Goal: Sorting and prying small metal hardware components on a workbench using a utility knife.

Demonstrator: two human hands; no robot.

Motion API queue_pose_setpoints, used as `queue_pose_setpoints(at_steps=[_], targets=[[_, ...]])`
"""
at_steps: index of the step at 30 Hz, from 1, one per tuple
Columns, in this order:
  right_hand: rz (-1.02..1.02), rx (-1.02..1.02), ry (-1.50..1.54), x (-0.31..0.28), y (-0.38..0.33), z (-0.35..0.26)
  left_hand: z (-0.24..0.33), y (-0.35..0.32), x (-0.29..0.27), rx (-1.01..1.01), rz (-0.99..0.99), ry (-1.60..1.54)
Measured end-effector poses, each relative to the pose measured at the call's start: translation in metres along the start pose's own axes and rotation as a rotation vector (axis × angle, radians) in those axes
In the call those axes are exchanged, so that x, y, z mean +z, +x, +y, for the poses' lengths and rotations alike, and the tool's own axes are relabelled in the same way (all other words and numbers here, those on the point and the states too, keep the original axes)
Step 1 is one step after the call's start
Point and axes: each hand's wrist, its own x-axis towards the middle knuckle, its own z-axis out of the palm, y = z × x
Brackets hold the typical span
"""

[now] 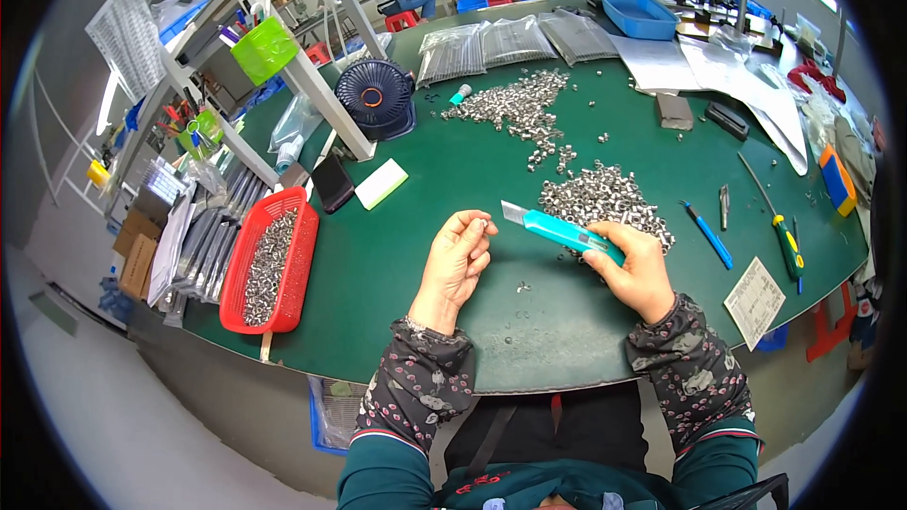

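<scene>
My right hand (641,269) grips a teal utility knife (557,229), its blade out and pointing left toward my other hand. In front of it, my left hand (455,260) is pinched closed around a tiny metal piece, mostly hidden by the fingertips. Just beyond the knife lies a heap of small shiny metal rings (605,196) on the green table (548,345). A second, looser spread of the same rings (515,109) lies farther back. On the left, a red plastic basket (307,260) holds many more small metal parts.
A black fan (374,97), a dark phone-like slab (332,182) and a white-green pad (382,184) stand left. At right lie a blue pen-like tool (709,238), a screwdriver (786,244) and a paper label (755,302). Bagged rods (515,43) and a blue tray (640,17) sit behind.
</scene>
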Motion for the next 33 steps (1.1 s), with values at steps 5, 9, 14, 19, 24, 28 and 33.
queue_pose_setpoints(at_steps=[5, 9, 14, 19, 24, 28, 33], targets=[[-0.130, 0.075, 0.054, 0.0005, -0.0002, -0.0001, 0.0023, 0.0018, 0.0055, -0.018, 0.006, -0.058], [-0.159, 0.063, 0.087, 0.0025, -0.0007, 0.0001, -0.0014, 0.0037, 0.0028, -0.013, -0.025, -0.058], [-0.214, 0.097, 0.092, 0.0009, 0.0022, -0.0041, -0.0018, 0.0031, -0.0002, -0.016, -0.043, -0.036], [-0.234, 0.120, 0.087, -0.0006, 0.0010, -0.0023, -0.0022, 0.0029, 0.0028, -0.002, -0.061, 0.010], [-0.170, 0.059, -0.036, 0.0009, -0.0004, -0.0032, -0.0013, 0.0019, 0.0056, 0.000, 0.015, 0.089], [-0.129, 0.020, -0.066, 0.0017, -0.0024, -0.0040, -0.0015, 0.0013, 0.0056, 0.006, 0.036, 0.120], [-0.092, -0.028, -0.157, 0.0007, -0.0024, -0.0078, -0.0016, 0.0013, 0.0046, 0.007, 0.040, 0.179]])
